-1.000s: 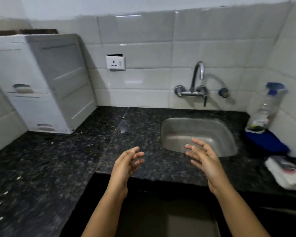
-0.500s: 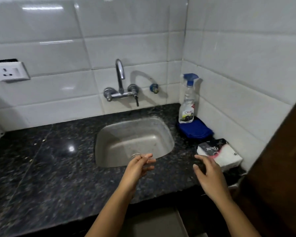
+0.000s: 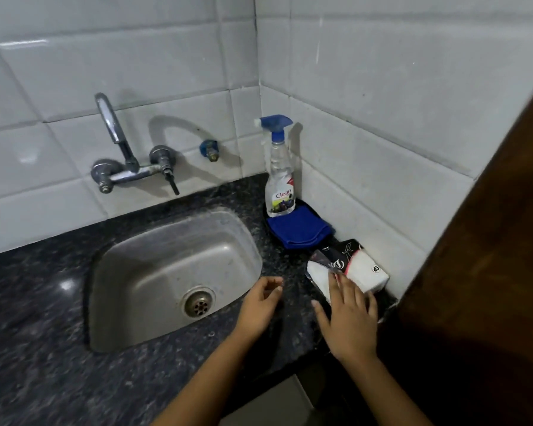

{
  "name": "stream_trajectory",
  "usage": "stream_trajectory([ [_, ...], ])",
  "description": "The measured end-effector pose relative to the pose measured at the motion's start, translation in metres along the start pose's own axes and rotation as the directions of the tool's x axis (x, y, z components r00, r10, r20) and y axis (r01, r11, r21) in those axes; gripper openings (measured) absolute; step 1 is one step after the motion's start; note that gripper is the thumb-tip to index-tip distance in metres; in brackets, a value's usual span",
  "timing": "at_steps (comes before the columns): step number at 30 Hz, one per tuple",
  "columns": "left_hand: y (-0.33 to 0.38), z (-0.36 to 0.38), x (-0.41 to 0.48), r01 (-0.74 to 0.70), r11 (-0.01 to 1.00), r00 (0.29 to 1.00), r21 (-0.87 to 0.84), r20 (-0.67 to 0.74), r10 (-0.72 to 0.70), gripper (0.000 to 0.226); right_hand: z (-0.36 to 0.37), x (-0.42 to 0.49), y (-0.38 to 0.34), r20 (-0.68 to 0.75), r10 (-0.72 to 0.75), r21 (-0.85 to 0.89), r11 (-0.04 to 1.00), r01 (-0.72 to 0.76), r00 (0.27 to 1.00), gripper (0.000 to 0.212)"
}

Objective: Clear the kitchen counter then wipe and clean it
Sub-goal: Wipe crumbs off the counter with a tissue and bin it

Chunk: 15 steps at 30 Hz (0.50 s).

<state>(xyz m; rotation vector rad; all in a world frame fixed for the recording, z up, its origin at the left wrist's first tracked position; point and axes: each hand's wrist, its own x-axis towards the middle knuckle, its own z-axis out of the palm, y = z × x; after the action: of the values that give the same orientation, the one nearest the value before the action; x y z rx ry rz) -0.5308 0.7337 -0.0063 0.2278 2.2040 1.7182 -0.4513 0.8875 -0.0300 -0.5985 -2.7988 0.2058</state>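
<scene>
- white glazed tiles cover the back wall (image 3: 120, 72) and the right wall (image 3: 382, 87), meeting in a corner.
- a chrome tap (image 3: 126, 156) is fixed to the back wall, its shadow arching on the tiles; a blue-capped outlet (image 3: 209, 148) sits beside it.
- a steel sink (image 3: 130, 272) with a round drain (image 3: 198, 302) is sunk into the dark speckled worktop (image 3: 28, 318).
- a dark brown wooden panel (image 3: 490, 241) fills the right edge.
- light glints on the worktop left of the sink.

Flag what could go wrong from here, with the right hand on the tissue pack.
1. The right hand lies flat-fingered on the tissue pack, not gripping; the pack sits near the front edge of the counter, so a push might slide it off.
2. The spray bottle stands against the blue cloth, perhaps on it; pulling the cloth first may topple it.
</scene>
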Motion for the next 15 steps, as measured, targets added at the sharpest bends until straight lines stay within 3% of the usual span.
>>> stream_trajectory([
  [4, 0.001, 0.013, 0.031, 0.002, 0.994, 0.998, 0.108, 0.063, -0.009, 0.018, -0.001, 0.016, -0.006, -0.123, 0.06, -0.003, 0.998, -0.061, 0.991, 0.05],
  [8, 0.004, 0.02, 0.053, -0.051, 0.984, 0.993, 0.173, 0.114, 0.032, 0.038, 0.002, 0.03, -0.004, -0.258, 0.08, -0.04, 0.995, -0.093, 0.963, 0.036],
  [11, 0.005, 0.023, 0.066, -0.066, 0.988, 0.984, 0.14, 0.176, 0.041, 0.044, 0.004, 0.037, -0.002, -0.269, 0.092, -0.051, 0.993, -0.11, 0.959, 0.034],
  [15, 0.003, 0.029, 0.074, 0.044, 0.998, 0.977, -0.049, 0.212, -0.033, 0.038, 0.006, 0.043, 0.0, -0.279, 0.133, -0.025, 0.989, -0.145, 0.951, 0.03],
])
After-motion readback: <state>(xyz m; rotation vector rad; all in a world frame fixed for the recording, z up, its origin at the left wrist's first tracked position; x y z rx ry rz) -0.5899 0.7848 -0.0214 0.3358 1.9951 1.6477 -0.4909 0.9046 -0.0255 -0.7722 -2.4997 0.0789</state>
